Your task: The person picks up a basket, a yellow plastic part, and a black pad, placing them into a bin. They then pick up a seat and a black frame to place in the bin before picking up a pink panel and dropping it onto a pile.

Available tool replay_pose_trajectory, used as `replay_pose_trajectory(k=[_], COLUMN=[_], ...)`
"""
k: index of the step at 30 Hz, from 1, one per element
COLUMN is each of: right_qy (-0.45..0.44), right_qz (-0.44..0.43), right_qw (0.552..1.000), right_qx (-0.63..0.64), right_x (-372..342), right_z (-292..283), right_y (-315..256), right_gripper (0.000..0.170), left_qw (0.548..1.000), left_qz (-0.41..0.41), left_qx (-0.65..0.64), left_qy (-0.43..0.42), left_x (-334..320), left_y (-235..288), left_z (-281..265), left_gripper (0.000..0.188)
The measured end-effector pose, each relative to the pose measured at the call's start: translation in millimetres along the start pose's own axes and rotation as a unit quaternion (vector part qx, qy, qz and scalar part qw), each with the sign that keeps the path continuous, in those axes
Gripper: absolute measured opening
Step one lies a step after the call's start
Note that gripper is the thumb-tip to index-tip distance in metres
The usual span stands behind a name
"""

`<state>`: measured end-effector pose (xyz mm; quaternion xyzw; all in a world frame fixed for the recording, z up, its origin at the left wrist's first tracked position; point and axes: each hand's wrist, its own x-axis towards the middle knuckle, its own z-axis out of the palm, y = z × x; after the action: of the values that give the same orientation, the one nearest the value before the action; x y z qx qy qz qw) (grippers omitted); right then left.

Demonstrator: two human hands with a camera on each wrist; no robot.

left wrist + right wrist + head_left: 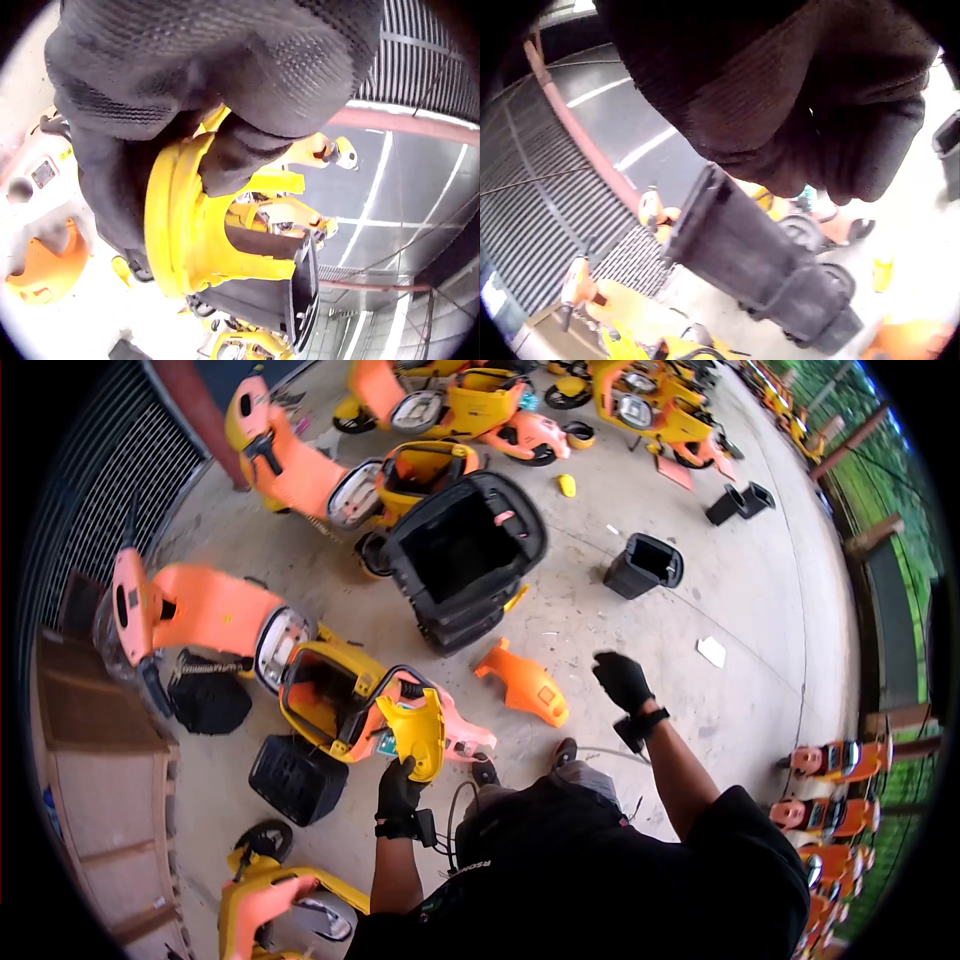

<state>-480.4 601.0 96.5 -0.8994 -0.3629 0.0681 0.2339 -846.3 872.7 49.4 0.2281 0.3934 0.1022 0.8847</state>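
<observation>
In the head view my gloved left hand (pixel 399 792) grips the lower edge of a yellow plastic scooter panel (pixel 418 732). The left wrist view shows fingers and thumb curled round the thick rim of this yellow panel (pixel 180 225), whose two prongs point away from the hand. Behind the panel stands a partly stripped orange and yellow scooter (pixel 330 685). Off to the right, my gloved right hand (pixel 622 682) is in the air with loosely bent fingers and nothing in them. An orange body panel (pixel 528 682) lies on the floor between the hands, ahead of my feet.
Stacked black bins (pixel 465 610) stand ahead, beside another scooter (pixel 300 465). A smaller black bin (pixel 630 572) and a white sheet (pixel 711 651) are on the concrete floor to the right. A black crate (pixel 298 780) sits at the left, near a wooden cabinet (pixel 110 790).
</observation>
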Motion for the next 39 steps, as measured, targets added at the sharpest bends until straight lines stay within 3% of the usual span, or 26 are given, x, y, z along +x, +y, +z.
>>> replay_pose_trajectory(k=[2,4,8,10,11,12,13,14,16,18,20,22,25,27,28,29,31,32,34,37,39], right_qy=[-0.033,0.0,0.062,0.033,0.057,0.078,0.09,0.085,0.052,0.028,0.048,-0.004,-0.016,-0.018,-0.033,-0.049,-0.069,-0.077,-0.09,-0.097,-0.11], right_qz=[0.244,0.327,0.397,0.424,0.413,0.402,0.4,0.409,0.404,0.378,0.392,0.353,0.355,0.353,0.344,0.334,0.328,0.319,0.296,0.263,0.201], right_qw=[0.957,0.932,0.885,0.874,0.864,0.852,0.841,0.832,0.851,0.869,0.836,0.883,0.886,0.883,0.881,0.88,0.873,0.873,0.889,0.904,0.929], right_qx=[0.152,0.157,0.237,0.234,0.281,0.327,0.353,0.364,0.333,0.318,0.381,0.31,0.297,0.31,0.323,0.333,0.355,0.361,0.337,0.324,0.291], right_x=[-47,-84,-127,-130,-132,-132,-127,-118,-104,-90,-76,-64,-38,-18,-5,10,44,62,92,145,169], right_z=[-23,-31,-36,-48,-49,-50,-50,-59,-69,-89,-101,-111,-121,-115,-112,-109,-111,-113,-117,-99,-82], right_y=[18,52,126,159,179,201,224,240,286,311,335,362,386,401,405,406,397,391,391,406,420], right_gripper=[0.029,0.031,0.031,0.032,0.031,0.031,0.029,0.029,0.028,0.028,0.029,0.03,0.031,0.031,0.031,0.03,0.029,0.028,0.027,0.025,0.024], left_qw=[0.999,0.994,0.969,0.95,0.874,0.744,0.861,0.939,0.944,0.961,0.967,0.964,0.939,0.98,0.98,0.946,0.923,0.909,0.959,0.988,0.984], left_qz=[-0.021,-0.053,-0.106,-0.086,0.062,0.202,0.074,-0.052,-0.087,-0.137,-0.17,-0.183,-0.105,-0.102,-0.101,-0.016,0.011,0.025,-0.038,-0.099,-0.036], left_qx=[0.036,0.089,0.201,0.278,0.446,0.587,0.464,0.317,0.297,0.24,0.189,0.194,0.326,0.166,0.162,0.323,0.385,0.415,0.277,0.055,0.136], left_qy=[-0.019,-0.039,-0.094,-0.109,-0.184,-0.248,-0.191,-0.123,-0.118,-0.022,-0.006,-0.023,-0.027,0.052,0.058,0.004,-0.008,-0.012,0.049,0.109,0.11], left_x=[15,32,81,102,120,138,147,157,178,199,201,200,192,195,203,215,218,214,215,253,285], left_y=[-5,-13,-27,-40,-50,-61,-69,-77,-92,-110,-115,-118,-120,-124,-130,-140,-149,-147,-143,-151,-159], left_z=[21,40,102,142,151,159,185,211,233,232,249,251,267,269,252,221,221,246,294,303,282], left_gripper=[0.038,0.041,0.032,0.028,0.028,0.028,0.028,0.029,0.03,0.029,0.028,0.028,0.027,0.023,0.023,0.022,0.024,0.026,0.027,0.029,0.028])
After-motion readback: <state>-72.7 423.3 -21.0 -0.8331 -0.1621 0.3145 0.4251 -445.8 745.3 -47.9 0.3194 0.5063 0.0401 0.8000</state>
